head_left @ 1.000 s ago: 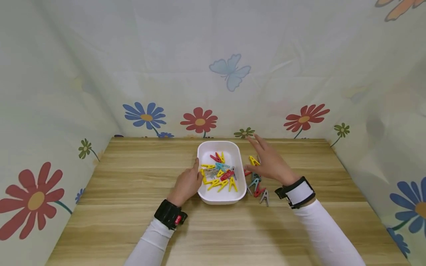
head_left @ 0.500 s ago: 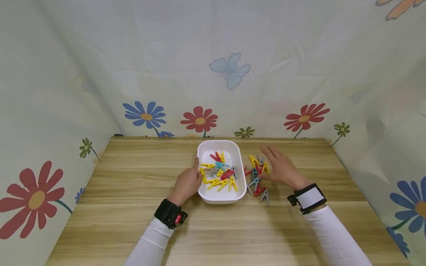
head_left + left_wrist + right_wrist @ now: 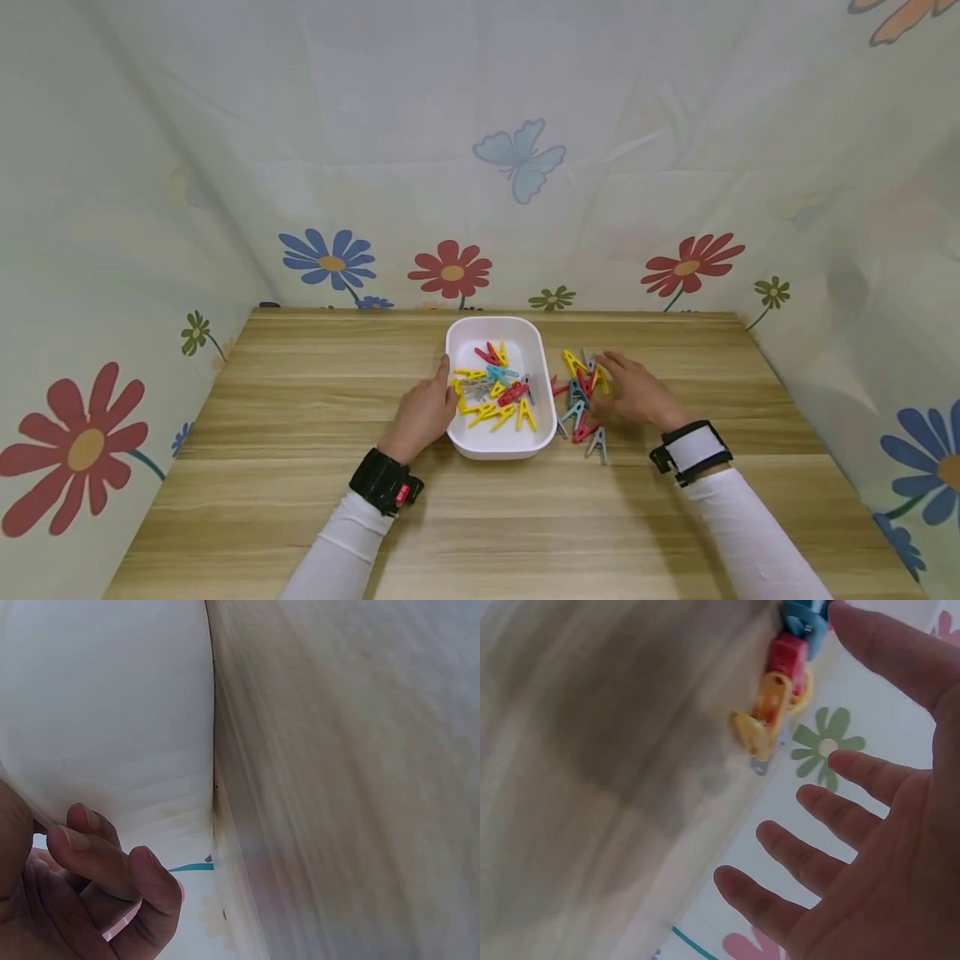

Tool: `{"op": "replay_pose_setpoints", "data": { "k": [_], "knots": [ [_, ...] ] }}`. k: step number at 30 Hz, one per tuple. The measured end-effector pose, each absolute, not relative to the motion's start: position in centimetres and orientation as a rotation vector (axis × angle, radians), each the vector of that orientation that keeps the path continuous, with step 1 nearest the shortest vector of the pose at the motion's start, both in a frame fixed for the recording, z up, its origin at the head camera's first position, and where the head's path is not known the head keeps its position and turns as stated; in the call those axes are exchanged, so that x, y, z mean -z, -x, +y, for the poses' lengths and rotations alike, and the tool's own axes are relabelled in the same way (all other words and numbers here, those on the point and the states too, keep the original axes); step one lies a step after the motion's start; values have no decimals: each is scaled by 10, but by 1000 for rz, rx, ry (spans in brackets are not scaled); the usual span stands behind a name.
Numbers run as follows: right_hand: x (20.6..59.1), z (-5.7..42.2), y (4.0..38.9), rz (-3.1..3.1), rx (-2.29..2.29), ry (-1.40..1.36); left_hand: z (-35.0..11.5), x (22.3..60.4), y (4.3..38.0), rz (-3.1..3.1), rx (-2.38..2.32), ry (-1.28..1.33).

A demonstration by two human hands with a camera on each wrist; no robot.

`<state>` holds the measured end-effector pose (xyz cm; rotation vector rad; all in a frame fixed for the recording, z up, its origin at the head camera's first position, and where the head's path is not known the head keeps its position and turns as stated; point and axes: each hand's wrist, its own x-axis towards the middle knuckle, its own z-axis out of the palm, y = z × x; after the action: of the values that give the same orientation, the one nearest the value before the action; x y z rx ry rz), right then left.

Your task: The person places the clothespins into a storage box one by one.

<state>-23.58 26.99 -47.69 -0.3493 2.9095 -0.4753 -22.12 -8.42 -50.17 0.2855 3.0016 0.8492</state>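
A white plastic box (image 3: 501, 442) with rounded corners stands on the table, holding several clothes pegs (image 3: 502, 412) in yellow, red, blue and grey. My left hand (image 3: 422, 417) holds its left side at the rim; in the left wrist view, bent fingers (image 3: 101, 862) lie by the outer wall (image 3: 112, 697). Just right of the box is a loose heap of clothes pegs (image 3: 577, 407). My right hand (image 3: 637, 393) reaches in beside that heap from the right, holding nothing. In the right wrist view its fingers (image 3: 802, 859) are spread, with the thumb apart, facing the pegs (image 3: 772, 701).
The wood-grain table (image 3: 315, 367) extends around the box on all sides. Behind and beside it hangs a pale cloth (image 3: 405, 133) printed with flowers and a butterfly. One grey peg (image 3: 597, 446) lies at the near end of the heap.
My right hand has drawn back from over the heap to its right side, then lowered slightly, uncovering more pegs. The left hand and the box stay in place.
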Motion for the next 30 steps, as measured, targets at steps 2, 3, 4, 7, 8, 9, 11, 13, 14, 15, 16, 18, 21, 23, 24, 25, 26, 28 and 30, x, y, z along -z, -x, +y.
{"op": "replay_pose_setpoints", "data": {
  "k": [2,3,4,7,8,9,11,13,14,15,16,18,21,23,24,25,26,28,30],
  "knots": [
    [483,272,237,2918,468,359,-84,501,221,2996,-847,-280],
    [485,273,237,2928,465,374,-83,501,221,2994,-843,-279],
    [488,274,237,2939,460,388,-83,501,221,2991,-844,-276],
    [494,277,236,2956,459,412,-83,501,221,2990,-833,-275],
    [495,277,236,2959,458,421,-83,501,221,2990,-833,-277],
    [496,278,236,2960,455,420,-83,501,221,2992,-833,-277],
    [497,278,236,2958,451,412,-83,501,221,2995,-835,-281],
    [497,277,237,2960,449,405,-83,502,222,3006,-828,-287],
    [496,277,237,2962,450,399,-83,502,222,3011,-826,-289],
    [496,276,237,2963,454,393,-84,502,222,3013,-825,-291],
    [496,276,238,2967,457,388,-84,502,222,3015,-825,-293],
    [496,275,238,2976,450,383,-84,503,222,3014,-824,-295],
    [497,273,237,2991,427,386,-84,502,221,3007,-831,-294],
    [497,272,235,3006,414,398,-84,502,221,3005,-831,-293],
    [497,271,235,3014,412,404,-83,502,221,3004,-832,-291],
    [497,271,234,3026,409,414,-83,502,221,3003,-833,-290],
    [497,271,234,3038,408,426,-83,502,221,3000,-837,-287],
    [497,271,233,3060,411,448,-83,502,221,2998,-841,-281],
    [497,271,234,3077,409,456,-83,502,222,2999,-841,-279]
  ]
}}
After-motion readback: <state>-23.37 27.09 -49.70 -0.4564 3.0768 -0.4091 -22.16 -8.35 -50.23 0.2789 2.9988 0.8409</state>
